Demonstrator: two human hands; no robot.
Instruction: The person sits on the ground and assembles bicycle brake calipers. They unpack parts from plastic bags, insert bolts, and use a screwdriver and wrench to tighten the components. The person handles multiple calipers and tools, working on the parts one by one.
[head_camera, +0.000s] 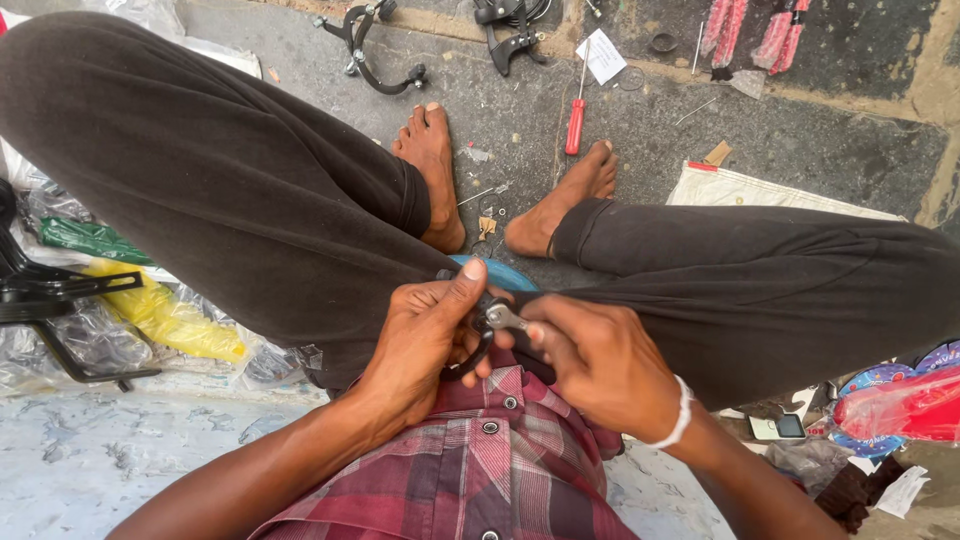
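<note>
Both hands meet above the plaid shirt: left hand clamps a black bracket, right hand pinches a small spanner

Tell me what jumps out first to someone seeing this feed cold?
At centre, the left hand and right hand meet over the lap, pinching a small metal part and a dark curved piece between them. Beyond the knees, a red-handled screwdriver lies on the stone floor between two bare feet, with black brake calipers at the top edge. Crumpled plastic bags, yellow and green, pile at the left.
</note>
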